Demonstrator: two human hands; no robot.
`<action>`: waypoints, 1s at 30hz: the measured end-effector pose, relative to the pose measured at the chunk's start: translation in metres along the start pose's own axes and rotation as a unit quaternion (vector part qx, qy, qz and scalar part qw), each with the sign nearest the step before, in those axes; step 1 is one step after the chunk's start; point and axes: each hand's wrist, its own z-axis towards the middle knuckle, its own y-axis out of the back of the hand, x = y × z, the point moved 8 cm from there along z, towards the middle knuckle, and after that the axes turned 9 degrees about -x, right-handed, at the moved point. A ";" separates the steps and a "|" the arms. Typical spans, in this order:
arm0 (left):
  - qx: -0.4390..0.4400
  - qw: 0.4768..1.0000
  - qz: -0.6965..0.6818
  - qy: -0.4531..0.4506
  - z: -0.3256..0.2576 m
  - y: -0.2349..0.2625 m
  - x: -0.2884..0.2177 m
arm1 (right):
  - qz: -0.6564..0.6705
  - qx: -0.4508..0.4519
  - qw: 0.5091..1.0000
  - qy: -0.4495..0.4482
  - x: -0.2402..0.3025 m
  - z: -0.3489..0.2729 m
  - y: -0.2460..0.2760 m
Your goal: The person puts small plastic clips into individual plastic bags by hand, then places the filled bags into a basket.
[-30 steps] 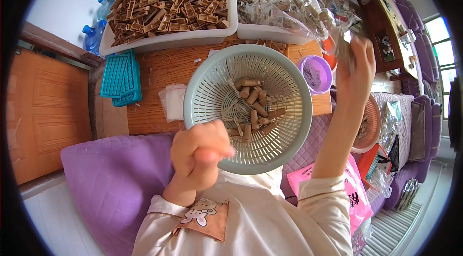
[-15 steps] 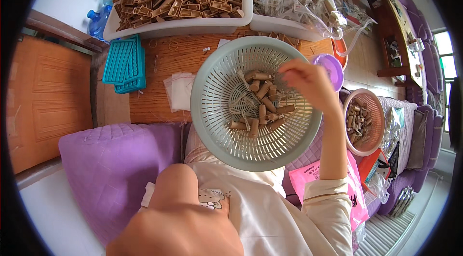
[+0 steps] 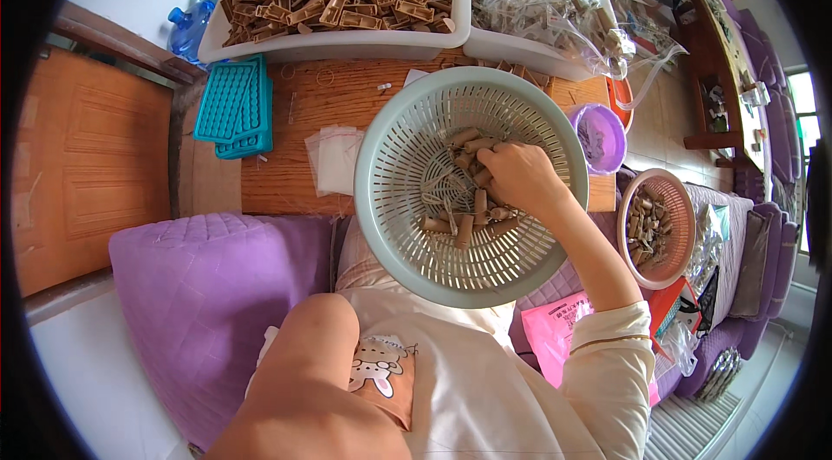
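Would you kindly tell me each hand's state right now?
Left hand: out of view.
Right hand: at brown pieces; whether it holds one cannot be told.

The person is wearing a loose cream top (image 3: 494, 391), its plain cloth filling the lower centre of the frame; a thin brown line of trim is circling the wide-cuffed right sleeve (image 3: 611, 365) at the lower right; an orange-brown patch (image 3: 394, 391), left of centre, is bearing a pale cartoon animal with dark outlines; the right hand (image 3: 524, 174), mid-frame, is showing bare.
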 end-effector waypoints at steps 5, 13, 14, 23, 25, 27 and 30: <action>0.120 0.971 -0.018 0.205 0.000 0.004 0.018 | 0.034 0.082 0.983 -0.163 -0.021 -0.009 0.016; 0.220 0.925 -0.309 -0.026 0.006 0.009 0.024 | 0.276 -0.124 0.921 -0.245 -0.043 -0.036 0.074; 0.242 0.909 -0.340 -0.001 0.005 0.015 0.026 | 0.289 -0.092 0.899 -0.315 -0.048 -0.044 0.073; 0.074 0.950 0.217 0.211 -0.009 0.063 0.207 | 0.797 -0.142 0.568 -0.149 0.000 -0.060 0.075; 0.064 0.947 0.244 0.200 -0.018 0.068 0.218 | 0.874 -0.132 0.459 -0.091 0.016 -0.058 0.076; 0.100 0.929 0.315 0.165 -0.022 0.067 0.220 | 0.864 -0.148 0.477 -0.069 0.018 -0.060 0.070; 0.134 0.905 0.317 0.249 -0.025 0.075 0.227 | 0.848 -0.167 0.499 -0.070 0.023 -0.060 0.074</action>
